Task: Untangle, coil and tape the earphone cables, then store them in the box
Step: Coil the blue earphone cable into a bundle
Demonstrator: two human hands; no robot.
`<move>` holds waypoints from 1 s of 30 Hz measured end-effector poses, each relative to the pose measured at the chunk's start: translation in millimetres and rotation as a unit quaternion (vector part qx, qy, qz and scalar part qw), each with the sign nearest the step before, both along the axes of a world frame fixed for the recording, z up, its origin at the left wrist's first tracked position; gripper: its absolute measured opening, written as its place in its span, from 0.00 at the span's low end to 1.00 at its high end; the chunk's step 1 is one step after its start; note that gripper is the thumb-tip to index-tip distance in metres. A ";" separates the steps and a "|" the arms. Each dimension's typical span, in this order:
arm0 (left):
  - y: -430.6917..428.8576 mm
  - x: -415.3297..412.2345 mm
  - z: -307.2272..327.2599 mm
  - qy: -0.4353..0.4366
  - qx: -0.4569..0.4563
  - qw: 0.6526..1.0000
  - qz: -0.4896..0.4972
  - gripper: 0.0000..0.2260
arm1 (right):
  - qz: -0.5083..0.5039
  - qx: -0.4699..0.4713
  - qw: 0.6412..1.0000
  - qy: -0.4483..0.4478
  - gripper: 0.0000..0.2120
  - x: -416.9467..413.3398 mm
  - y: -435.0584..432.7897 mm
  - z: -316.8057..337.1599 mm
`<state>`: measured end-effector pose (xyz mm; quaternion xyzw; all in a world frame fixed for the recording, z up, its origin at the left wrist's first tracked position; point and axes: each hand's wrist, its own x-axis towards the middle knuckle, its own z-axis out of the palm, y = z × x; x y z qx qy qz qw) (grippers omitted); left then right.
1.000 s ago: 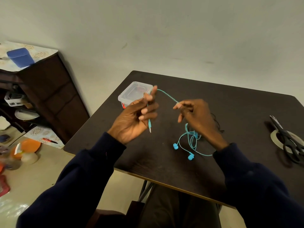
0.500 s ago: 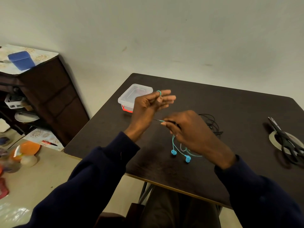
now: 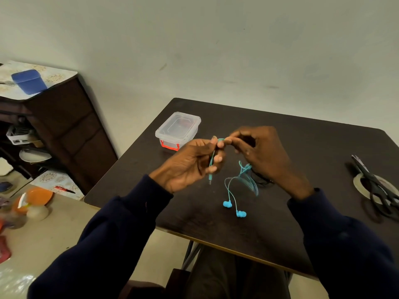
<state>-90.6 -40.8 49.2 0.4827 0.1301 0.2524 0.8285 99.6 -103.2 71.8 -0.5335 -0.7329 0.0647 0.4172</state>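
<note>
My left hand (image 3: 190, 165) holds the plug end of the blue earphone cable (image 3: 244, 180) against its curled fingers, with the jack hanging below them. My right hand (image 3: 259, 152) pinches the same cable at the left fingertips, looping it over them. The rest of the blue cable trails down under my right hand to two earbuds (image 3: 234, 209) lying on the dark table (image 3: 323, 147). A black earphone cable (image 3: 262, 180) lies on the table, mostly hidden behind my right wrist. The clear plastic box (image 3: 178, 129) with red latches stands shut at the table's far left.
Black scissors (image 3: 380, 188) lie across a roll of tape (image 3: 360, 182) at the table's right edge. A dark wooden cabinet (image 3: 62, 126) with a blue tub (image 3: 29, 82) on top stands to the left. A pale counter (image 3: 43, 229) with an orange dish is at lower left.
My right hand has risen from low beside the left wrist to the left fingertips, carrying the cable up over them. My left hand turned so the jack hangs below its fingers.
</note>
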 end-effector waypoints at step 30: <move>16.1 31.8 -12.5 0.052 0.409 0.871 0.266 0.10 | 0.062 -0.201 0.954 0.214 0.09 -6.3 -15.7 -29.4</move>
